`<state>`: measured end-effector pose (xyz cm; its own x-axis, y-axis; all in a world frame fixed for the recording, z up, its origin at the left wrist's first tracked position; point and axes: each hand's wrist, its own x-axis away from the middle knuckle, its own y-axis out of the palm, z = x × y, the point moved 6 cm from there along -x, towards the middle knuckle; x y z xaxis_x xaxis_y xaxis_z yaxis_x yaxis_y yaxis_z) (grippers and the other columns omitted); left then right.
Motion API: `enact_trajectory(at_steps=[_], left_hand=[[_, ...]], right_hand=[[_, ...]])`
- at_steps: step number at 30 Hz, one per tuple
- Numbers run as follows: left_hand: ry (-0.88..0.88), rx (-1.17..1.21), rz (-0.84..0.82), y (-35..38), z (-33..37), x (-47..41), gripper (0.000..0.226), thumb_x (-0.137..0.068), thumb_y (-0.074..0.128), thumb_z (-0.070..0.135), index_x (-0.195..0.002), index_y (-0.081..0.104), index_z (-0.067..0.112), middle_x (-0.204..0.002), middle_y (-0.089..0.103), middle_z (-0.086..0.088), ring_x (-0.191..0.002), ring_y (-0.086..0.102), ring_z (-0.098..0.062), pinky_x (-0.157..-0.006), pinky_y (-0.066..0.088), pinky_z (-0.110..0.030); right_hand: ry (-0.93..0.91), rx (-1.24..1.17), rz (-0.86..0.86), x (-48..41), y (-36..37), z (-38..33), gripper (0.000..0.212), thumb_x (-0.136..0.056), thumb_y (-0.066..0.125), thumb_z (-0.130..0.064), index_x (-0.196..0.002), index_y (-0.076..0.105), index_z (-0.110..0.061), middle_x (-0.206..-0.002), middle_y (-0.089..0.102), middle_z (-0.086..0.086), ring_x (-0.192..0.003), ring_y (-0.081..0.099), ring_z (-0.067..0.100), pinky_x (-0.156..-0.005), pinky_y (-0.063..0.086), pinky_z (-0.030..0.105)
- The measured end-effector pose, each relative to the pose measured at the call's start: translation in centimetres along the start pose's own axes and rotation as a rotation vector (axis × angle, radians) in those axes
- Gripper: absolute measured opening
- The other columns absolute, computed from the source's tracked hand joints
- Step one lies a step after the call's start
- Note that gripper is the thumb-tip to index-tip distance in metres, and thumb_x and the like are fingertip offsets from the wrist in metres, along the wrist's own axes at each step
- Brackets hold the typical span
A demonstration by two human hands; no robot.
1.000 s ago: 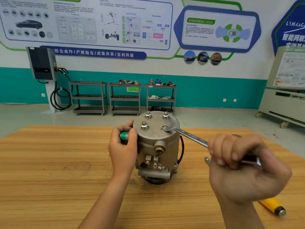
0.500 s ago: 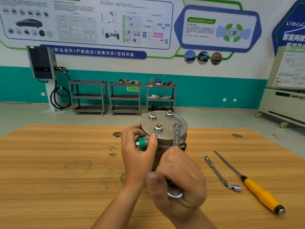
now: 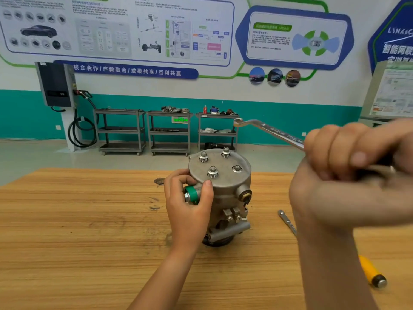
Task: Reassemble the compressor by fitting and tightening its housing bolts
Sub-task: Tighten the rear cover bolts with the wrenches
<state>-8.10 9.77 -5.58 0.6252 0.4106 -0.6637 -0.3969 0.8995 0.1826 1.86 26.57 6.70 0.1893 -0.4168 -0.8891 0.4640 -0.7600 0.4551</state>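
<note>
While silver ring spanner (image 3: 268, 130) hangs clear: right hand (image 3: 348, 173) fists it.
Left hand (image 3: 187, 211): clasps grey metal compressor (image 3: 225, 193).
Risk: misseated spanner likely rounds steel bolt (image 3: 212, 171).

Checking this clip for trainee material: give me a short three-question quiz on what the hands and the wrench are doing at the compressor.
1. True or false: the wrench has its ring end on one of the bolts.
2. How many bolts show on the top cover of the compressor?
3. The left hand grips: A the compressor, B the wrench, C nothing.
Key: 1 false, the right hand holds it in the air, clear of the bolts; 2 four; 3 A.
</note>
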Motion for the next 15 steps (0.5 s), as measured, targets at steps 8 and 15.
enact_trajectory(at_steps=[8, 15], left_hand=[[-0.149, 0.127, 0.019, -1.0, -1.2, -0.7, 0.014, -0.084, 0.062, 0.017, -0.086, 0.052, 0.027, -0.112, 0.060, 0.017, -0.109, 0.054, 0.002, -0.092, 0.043, -0.022], [-0.169, 0.107, 0.002, -0.8, -1.0, -0.6, 0.012, -0.083, 0.062, 0.014, -0.082, 0.053, 0.022, -0.115, 0.060, 0.016, -0.111, 0.053, 0.004, -0.097, 0.044, -0.030]], right_hand=[[0.346, 0.108, 0.407, -2.0, -6.1, 4.7, 0.026, -0.068, 0.034, -0.023, -0.043, 0.033, -0.019, -0.036, 0.017, -0.006, -0.037, 0.009, 0.011, -0.041, 0.016, 0.019], [0.375, 0.095, 0.316, -1.8, -7.1, 5.2, 0.026, -0.067, 0.034, -0.023, -0.041, 0.035, -0.020, -0.035, 0.019, -0.008, -0.036, 0.009, 0.011, -0.041, 0.018, 0.018]])
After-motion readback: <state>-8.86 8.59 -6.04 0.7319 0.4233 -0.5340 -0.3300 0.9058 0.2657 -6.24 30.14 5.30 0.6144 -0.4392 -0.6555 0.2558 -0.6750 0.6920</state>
